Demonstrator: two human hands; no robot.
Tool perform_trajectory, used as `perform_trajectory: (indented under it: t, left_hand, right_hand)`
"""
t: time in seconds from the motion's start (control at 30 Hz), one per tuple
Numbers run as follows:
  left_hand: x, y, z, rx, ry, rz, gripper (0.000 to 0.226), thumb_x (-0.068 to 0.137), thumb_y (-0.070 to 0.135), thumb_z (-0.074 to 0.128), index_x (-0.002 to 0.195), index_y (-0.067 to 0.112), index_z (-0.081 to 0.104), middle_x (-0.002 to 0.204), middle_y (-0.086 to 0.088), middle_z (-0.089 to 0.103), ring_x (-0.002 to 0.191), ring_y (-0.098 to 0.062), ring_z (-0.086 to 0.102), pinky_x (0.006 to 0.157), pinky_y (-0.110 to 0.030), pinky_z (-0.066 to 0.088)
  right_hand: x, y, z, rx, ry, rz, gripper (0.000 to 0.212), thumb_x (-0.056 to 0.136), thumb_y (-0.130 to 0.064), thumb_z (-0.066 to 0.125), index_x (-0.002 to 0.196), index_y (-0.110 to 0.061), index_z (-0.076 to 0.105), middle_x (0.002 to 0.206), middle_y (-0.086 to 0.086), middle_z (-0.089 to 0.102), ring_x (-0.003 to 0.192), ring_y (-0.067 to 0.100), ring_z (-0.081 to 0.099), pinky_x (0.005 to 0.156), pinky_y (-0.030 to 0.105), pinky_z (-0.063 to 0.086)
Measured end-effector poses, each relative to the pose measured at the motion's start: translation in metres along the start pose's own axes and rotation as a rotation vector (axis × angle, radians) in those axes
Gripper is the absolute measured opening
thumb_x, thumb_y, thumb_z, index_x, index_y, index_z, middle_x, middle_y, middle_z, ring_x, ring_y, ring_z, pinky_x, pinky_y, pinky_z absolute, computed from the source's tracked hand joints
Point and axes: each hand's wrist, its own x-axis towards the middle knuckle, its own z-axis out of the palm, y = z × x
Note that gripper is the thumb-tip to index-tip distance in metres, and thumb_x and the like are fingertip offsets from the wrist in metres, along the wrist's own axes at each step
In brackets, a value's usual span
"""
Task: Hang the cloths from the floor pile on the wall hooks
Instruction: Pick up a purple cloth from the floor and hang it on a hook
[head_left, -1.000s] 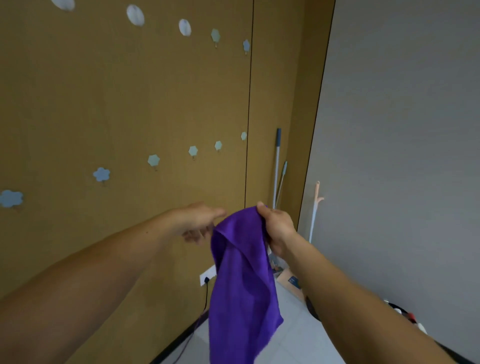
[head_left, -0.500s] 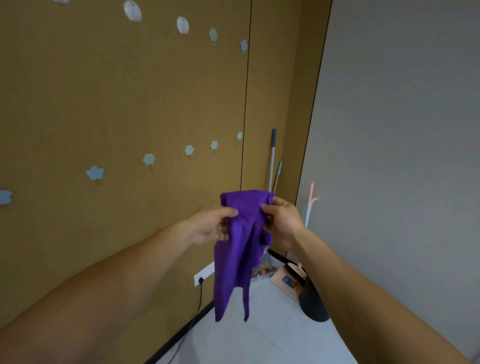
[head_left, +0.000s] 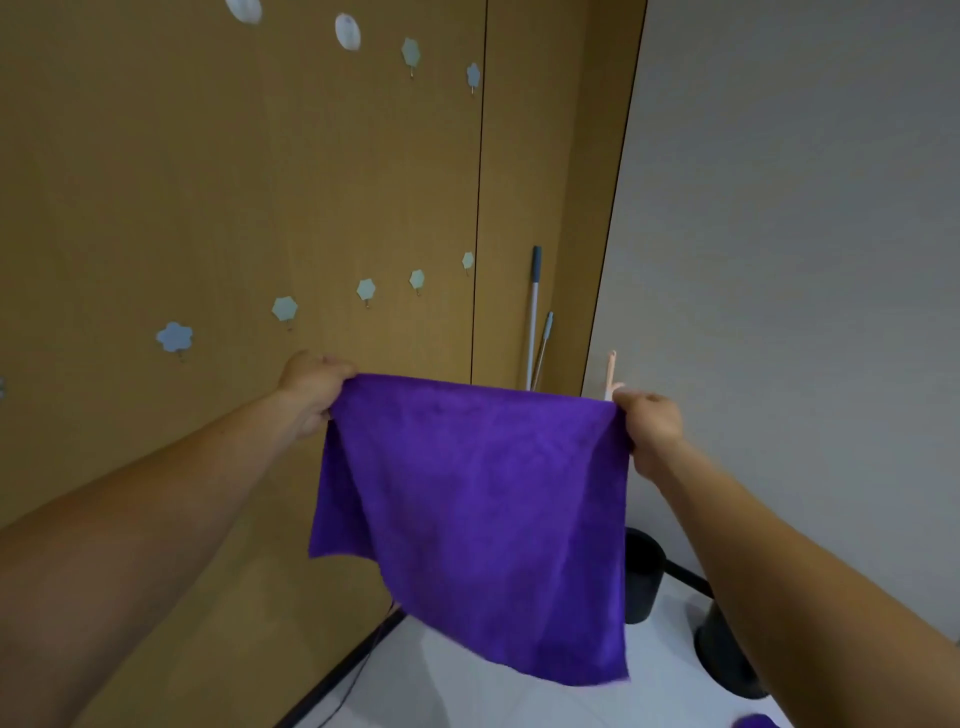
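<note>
Cloth (head_left: 475, 509) hangs spread before the wooden wall (head_left: 208, 208); left hand (head_left: 311, 387) and right hand (head_left: 652, 426) each pinch a top corner.

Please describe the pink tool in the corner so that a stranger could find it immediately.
Find the corner where the wooden wall meets the grey wall. The pink tool stands there, right of two grey-tipped poles and just above the right hand. It alone is pink and shortest.
</note>
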Motion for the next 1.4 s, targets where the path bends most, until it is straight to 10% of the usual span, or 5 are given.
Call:
perform_trajectory:
  t: [0.23, 0.6, 1.07, 1.4]
  left_hand:
    - [-0.013, -0.004, 0.006, 0.148, -0.168, -0.042, 0.024, 0.091, 0.002, 0.042, 0.07, 0.011, 0.045, 0.067, -0.008, 0.043, 0.057, -0.019, 0.043, 0.054, -0.027, 0.038]
    - [-0.023, 0.009, -0.006, 0.297, -0.449, -0.326, 0.012, 0.094, 0.011, 0.055, 0.092, 0.004, 0.065, 0.081, -0.008, 0.07, 0.071, -0.018, 0.065, 0.057, -0.027, 0.057]
    - [-0.016, 0.006, -0.027, 0.122, -0.258, -0.233, 0.019, 0.086, 0.012, 0.065, 0.103, 0.005, 0.066, 0.099, -0.009, 0.066, 0.078, -0.017, 0.062, 0.066, -0.03, 0.052]
    - [-0.041, 0.021, -0.039, 0.32, -0.631, -0.242, 0.015, 0.065, 0.018, 0.082, 0.077, 0.014, 0.073, 0.091, -0.006, 0.071, 0.081, -0.016, 0.066, 0.068, -0.026, 0.051]
  right_hand:
    - [-0.009, -0.003, 0.007, 0.048, -0.19, -0.021, 0.018, 0.094, -0.01, 0.058, 0.109, -0.008, 0.068, 0.099, 0.003, 0.065, 0.079, 0.011, 0.058, 0.066, 0.024, 0.044]
    - [0.001, -0.01, -0.009, -0.074, -0.223, -0.072, 0.026, 0.089, -0.001, 0.06, 0.115, -0.001, 0.065, 0.111, 0.009, 0.064, 0.085, 0.016, 0.058, 0.084, 0.035, 0.046]
    - [-0.003, -0.007, -0.009, -0.011, -0.212, -0.156, 0.011, 0.076, -0.008, 0.079, 0.081, -0.014, 0.071, 0.072, -0.008, 0.069, 0.052, -0.004, 0.063, 0.041, 0.008, 0.041]
    - [0.007, -0.003, -0.007, -0.106, -0.206, -0.231, 0.033, 0.065, -0.006, 0.087, 0.091, -0.013, 0.068, 0.087, 0.0, 0.067, 0.074, 0.012, 0.066, 0.068, 0.022, 0.057]
